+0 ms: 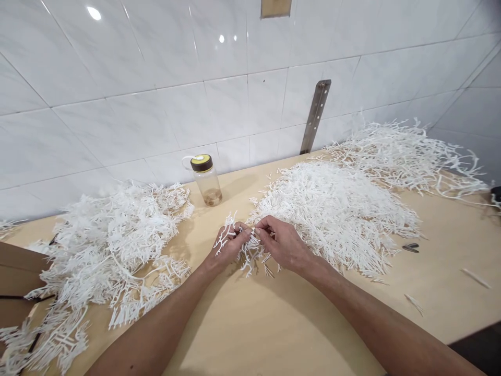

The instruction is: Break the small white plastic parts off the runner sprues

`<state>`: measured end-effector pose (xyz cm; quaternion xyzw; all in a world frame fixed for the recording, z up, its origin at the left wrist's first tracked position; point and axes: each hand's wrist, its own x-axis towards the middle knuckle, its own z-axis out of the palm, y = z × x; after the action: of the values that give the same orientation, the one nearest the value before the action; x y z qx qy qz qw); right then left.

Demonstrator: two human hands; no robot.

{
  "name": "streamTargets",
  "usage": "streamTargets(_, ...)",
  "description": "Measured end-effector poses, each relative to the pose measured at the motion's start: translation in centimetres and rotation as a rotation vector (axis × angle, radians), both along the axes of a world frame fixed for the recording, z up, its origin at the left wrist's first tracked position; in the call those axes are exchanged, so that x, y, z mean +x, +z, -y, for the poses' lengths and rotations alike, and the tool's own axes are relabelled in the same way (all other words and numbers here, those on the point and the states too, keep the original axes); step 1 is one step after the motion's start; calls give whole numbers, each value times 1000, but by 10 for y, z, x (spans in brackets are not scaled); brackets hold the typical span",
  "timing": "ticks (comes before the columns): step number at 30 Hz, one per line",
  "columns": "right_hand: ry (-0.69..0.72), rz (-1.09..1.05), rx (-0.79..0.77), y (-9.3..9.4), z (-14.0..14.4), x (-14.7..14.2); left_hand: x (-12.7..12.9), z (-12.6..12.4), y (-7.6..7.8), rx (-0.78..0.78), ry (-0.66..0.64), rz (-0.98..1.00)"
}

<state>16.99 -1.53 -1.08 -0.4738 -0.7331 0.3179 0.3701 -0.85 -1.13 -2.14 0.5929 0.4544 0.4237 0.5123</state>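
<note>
Above the middle of the table, my left hand (230, 243) and my right hand (284, 243) meet with their fingertips close together. A white branched plastic sprig (225, 237) sticks out past my left thumb, pinched in that hand. My right thumb and forefinger pinch a small white piece against it; the exact joint between them is hidden by the fingers. More white branched bits (252, 256) hang under and between my hands. Just behind my right hand lies a large heap of small white sprigs (332, 203).
A heap of branched white pieces (117, 235) covers the left side, beside a cardboard box (19, 282). Longer white stems (407, 151) lie back right. A bottle (207, 183) stands near the tiled wall (172, 120). Small snips (410, 247) and loose bits lie right on the table (274, 329).
</note>
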Motion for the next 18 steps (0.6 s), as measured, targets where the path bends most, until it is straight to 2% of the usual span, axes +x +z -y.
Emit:
streamTargets(5,15,-26,57,-2,-3,1,-1,-1,-5,-71,-9,108)
streamTargets(9,-9,11,150,-3,-3,2,0,-1,-7,-89,-24,117)
streamTargets(13,-59,101,303,-7,-2,0,2,1,-1,-55,-29,53)
streamTargets(18,-169,302,426,-9,-2,-8,4,2,7,52,37,-101)
